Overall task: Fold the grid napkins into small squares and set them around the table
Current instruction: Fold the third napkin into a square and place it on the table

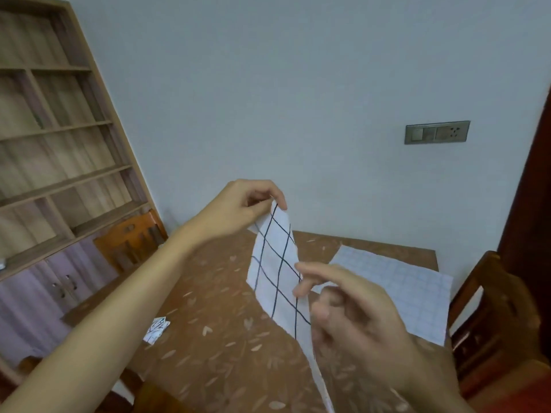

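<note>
The left hand (238,210) pinches the top corner of a grid napkin (274,272) hanging above the worktop (226,362). The right hand (351,317) pinches its right edge. A folded square (156,329) lies near left, and a flat napkin (402,293) lies far right.

The left hand (238,210) pinches the top corner of a grid napkin (274,263), which hangs raised above the table (226,353). The right hand (351,317), blurred, holds the napkin's right edge with curled fingers. A second napkin (396,290) lies flat at the table's far right. A small folded square (156,329) lies near the left edge. Wooden chairs (131,236) stand on both sides
</note>
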`<state>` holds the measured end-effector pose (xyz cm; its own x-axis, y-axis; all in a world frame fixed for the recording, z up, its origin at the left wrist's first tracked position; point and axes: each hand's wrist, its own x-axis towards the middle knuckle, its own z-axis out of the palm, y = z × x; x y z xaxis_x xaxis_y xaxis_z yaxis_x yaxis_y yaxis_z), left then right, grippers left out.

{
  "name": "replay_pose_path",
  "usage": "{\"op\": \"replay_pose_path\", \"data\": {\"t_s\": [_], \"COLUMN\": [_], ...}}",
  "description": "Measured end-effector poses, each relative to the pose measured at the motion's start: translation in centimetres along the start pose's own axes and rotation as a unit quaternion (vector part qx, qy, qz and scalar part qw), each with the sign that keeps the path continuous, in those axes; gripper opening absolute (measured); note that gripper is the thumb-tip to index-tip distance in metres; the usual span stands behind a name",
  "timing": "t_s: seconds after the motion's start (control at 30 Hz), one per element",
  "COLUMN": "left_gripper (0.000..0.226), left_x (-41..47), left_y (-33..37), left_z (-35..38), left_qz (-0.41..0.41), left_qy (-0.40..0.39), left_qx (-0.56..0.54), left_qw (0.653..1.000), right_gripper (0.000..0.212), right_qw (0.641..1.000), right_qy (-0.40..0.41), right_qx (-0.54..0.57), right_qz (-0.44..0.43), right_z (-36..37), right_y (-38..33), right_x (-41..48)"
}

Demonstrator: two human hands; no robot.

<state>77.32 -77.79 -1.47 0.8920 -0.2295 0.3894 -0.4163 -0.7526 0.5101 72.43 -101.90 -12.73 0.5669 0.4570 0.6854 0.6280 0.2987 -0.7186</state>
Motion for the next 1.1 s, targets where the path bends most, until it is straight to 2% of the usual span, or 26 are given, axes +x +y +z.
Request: {"op": "replay_pose_path", "data": {"t_s": [0.07, 0.13, 0.33, 0.43, 0.57, 0.63, 0.77, 0.9, 1.1], "left_gripper": [0.027, 0.028, 0.033, 0.033, 0.028, 0.024, 0.008, 0.029, 0.019], "left_x": [0.0, 0.2, 0.7, 0.6, 0.1, 0.0, -0.6, -0.3, 0.2], "left_y": [1.1, 1.9, 3.5, 4.5, 4.9, 4.8, 4.7, 4.0, 3.5], "left_z": [-0.4, -1.0, -2.4, -2.1, -1.7, -2.0, -2.5, -1.8, -2.2], "left_qz": [0.011, 0.03, 0.089, 0.095, 0.093, 0.076, 0.037, 0.054, 0.059], "left_qy": [-0.002, -0.004, -0.027, -0.019, -0.029, -0.03, -0.021, 0.02, 0.057], "left_qx": [-0.021, -0.022, -0.024, -0.035, -0.024, -0.002, 0.035, 0.082, 0.076], "left_qw": [1.0, 0.999, 0.995, 0.995, 0.995, 0.997, 0.998, 0.995, 0.994], "right_gripper": [0.019, 0.023, 0.059, 0.052, 0.013, 0.005, 0.007, 0.018, 0.017], "right_qw": [0.991, 0.98, 0.977, 0.982, 0.99, 0.989, 0.982, 0.971, 0.96], "right_qy": [0.122, 0.173, 0.031, 0.012, 0.075, 0.09, 0.089, 0.087, 0.076], "right_qx": [0.031, -0.016, -0.157, -0.152, -0.083, -0.09, -0.15, -0.218, -0.262], "right_qz": [0.05, 0.095, 0.144, 0.111, 0.082, 0.081, 0.075, 0.032, 0.065], "right_z": [-0.7, -2.0, -3.3, -1.8, -0.2, -0.2, -0.5, -0.5, -1.3], "right_y": [0.4, 1.5, 3.0, 2.8, 2.9, 3.3, 3.8, 4.2, 6.3], "right_x": [1.3, 2.8, 6.5, 7.8, 8.9, 9.0, 9.0, 9.2, 8.0]}}
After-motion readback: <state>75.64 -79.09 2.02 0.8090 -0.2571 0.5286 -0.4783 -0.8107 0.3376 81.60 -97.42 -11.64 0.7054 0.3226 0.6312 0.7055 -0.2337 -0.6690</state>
